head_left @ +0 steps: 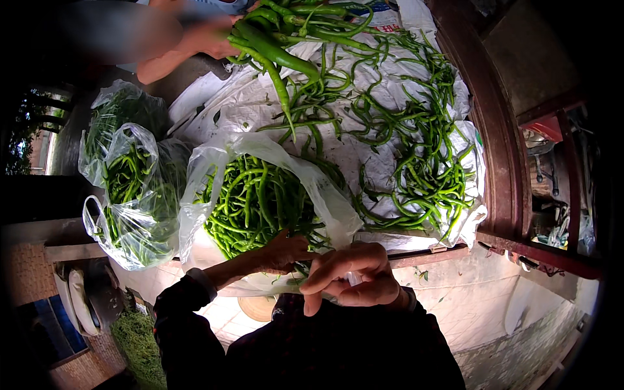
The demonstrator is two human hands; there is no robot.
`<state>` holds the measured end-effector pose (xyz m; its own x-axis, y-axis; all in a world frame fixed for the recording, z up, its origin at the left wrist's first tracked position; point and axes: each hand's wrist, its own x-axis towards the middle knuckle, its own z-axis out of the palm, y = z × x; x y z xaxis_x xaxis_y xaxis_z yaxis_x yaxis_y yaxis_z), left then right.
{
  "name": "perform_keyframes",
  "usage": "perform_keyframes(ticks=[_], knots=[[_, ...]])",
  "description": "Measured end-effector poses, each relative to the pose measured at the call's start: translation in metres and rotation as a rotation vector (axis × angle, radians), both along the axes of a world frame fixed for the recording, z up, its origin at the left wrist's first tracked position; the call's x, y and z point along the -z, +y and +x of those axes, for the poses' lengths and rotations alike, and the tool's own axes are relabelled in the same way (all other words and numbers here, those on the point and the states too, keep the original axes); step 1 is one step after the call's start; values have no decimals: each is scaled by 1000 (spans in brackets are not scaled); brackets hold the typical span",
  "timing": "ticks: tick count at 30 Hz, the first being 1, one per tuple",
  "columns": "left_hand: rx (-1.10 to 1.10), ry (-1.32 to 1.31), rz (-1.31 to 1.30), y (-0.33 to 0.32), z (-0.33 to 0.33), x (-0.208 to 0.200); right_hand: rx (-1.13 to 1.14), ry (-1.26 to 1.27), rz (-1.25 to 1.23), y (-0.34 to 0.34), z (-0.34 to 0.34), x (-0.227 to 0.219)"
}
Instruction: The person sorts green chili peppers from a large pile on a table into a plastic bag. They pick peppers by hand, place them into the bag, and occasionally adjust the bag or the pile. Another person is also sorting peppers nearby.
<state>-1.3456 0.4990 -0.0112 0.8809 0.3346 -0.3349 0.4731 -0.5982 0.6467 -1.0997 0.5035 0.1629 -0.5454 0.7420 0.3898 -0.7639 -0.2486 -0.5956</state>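
Observation:
A clear plastic bag (195, 188) stands upright with its mouth spread, full of thin green chili peppers (260, 201). At the bag's near right side, my right hand (354, 276) is closed, with whitish plastic film of the bag between its fingers. My left hand (279, 252) reaches over the near rim, beside the peppers, its fingers stretched toward my right hand. Its fingertips are partly in shadow. Across from me, another person's hand (218, 39) is by a pile of larger long green peppers (273, 52).
More chilies (416, 169) lie scattered over a white woven sheet (253, 107) on the tabletop. Filled plastic bags (133, 201) stand at the left. A dark wooden frame (497, 130) edges the right side. Greenery (140, 348) lies on the ground at lower left.

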Motion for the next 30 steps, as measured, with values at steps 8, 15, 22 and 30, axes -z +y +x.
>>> perform_keyframes(ticks=[8, 15, 22, 30], knots=[[-981, -286, -630, 87, -111, -58, 68, 27, 18, -1, 21, 17], [-1422, -287, 243, 128, -220, -76, 122, 136, -11, -5, 23, 33], [-1310, -373, 245, 145, -261, -102, 153, 234, 1, -6, 24, 32], [-963, 754, 322, 101, -220, -123, 175, 237, -11, -6, 27, 26]])
